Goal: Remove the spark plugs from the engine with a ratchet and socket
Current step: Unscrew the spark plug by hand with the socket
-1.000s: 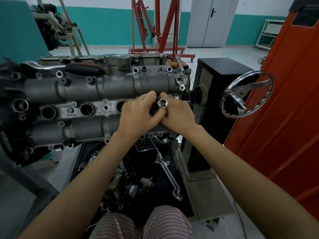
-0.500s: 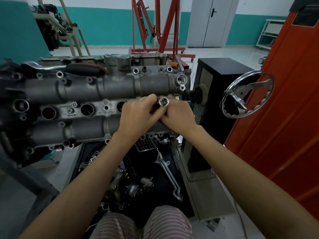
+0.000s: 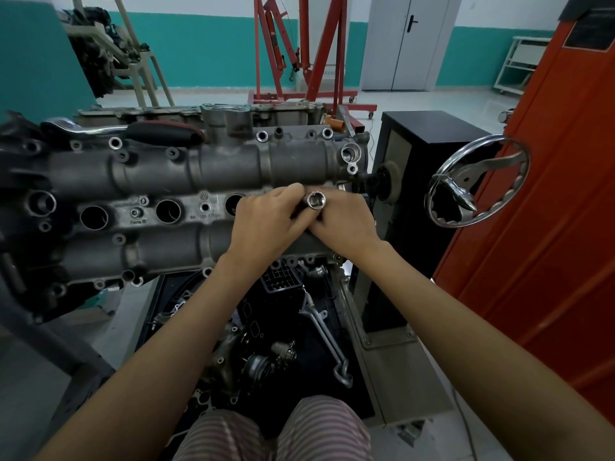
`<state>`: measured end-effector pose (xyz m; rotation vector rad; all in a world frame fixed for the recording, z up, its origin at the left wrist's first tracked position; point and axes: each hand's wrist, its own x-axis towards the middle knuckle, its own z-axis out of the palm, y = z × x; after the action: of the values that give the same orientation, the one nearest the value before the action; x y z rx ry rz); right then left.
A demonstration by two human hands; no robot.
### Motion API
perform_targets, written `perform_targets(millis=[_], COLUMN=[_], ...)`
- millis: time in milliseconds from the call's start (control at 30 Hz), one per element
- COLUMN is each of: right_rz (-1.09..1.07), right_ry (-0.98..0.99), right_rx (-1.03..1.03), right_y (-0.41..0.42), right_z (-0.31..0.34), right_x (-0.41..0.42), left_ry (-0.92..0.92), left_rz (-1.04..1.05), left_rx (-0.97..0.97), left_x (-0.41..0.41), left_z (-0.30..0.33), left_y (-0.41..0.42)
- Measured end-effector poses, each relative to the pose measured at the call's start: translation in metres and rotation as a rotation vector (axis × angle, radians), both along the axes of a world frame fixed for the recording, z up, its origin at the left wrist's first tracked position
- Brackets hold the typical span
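Ratchet [image 3: 126,131] atop engine [image 3: 149,194], left.

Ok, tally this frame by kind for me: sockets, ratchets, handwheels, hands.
socket: 1
ratchet: 1, lying on the engine
handwheel: 1
left hand, right hand: 2, both gripping the socket
Total: 5

Engine [image 3: 186,168] — cast metal, dull grey, rough matt skin; bore rims brighter, machined. Socket [image 3: 316,200]: polished steel, mirror-glossy, smooth. Ratchet [image 3: 86,128] lying on engine top — chromed shiny shaft, matt black rubbery handle with red trim. Handwheel [image 3: 479,184]: glossy chrome, knurled rim. Cabinet [image 3: 432,134] matt black. Orange panel [image 3: 549,194] smooth painted sheet. Trousers [image 3: 276,434]: striped cloth.
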<state>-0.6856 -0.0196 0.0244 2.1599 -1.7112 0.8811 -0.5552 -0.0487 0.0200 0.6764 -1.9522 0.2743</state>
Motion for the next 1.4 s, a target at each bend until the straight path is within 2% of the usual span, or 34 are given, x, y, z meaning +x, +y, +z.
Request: perform_targets(millis=[233, 367, 533, 667, 867, 1033, 1167, 1400], right_rz=[0.028, -0.014, -0.002, -0.011, 0.026, -0.053, 0.006, 0.013], right_ry=[-0.045, -0.022, -0.032, 0.019, -0.064, 0.005, -0.022, -0.05], right_rx=[0.001, 0.023, -0.073, -0.022, -0.003, -0.015, -0.064, -0.007], right_y=[0.0004, -0.0012, 0.0013, -0.0017, 0.0015, -0.0005, 0.002, 0.0022], right_z=[-0.0009, -0.0007, -0.0004, -0.0021, 0.0, -0.0011, 0.0001, 0.0006], right_x=[0.0011, -0.0004, 0.0017, -0.0005, 0.0011, 0.001, 0.0013, 0.0018], left_ry=[0.036, -0.002, 0.017, 0.026, 0.024, 0.006, 0.03, 0.022], left_rz=[-0.019, -0.007, -0.007, -0.031, -0.019, -0.021, -0.059, -0.042], left_rx=[0.047, 0.024, 0.027, 0.018, 0.071, 0.09, 0.13, 0.133], left_x=[-0.0012, -0.0012, 0.0011, 0.0004, -0.0012, 0.0006, 0.0019, -0.0001], left_z=[0.0032, 0.0032, 0.0022, 0.0019, 0.0037, 0.0018, 0.0032, 0.0052], left_y=[0.0065, 0.0057, 0.0028, 0.0038, 0.006, 0.0005, 0.0006, 0.007])
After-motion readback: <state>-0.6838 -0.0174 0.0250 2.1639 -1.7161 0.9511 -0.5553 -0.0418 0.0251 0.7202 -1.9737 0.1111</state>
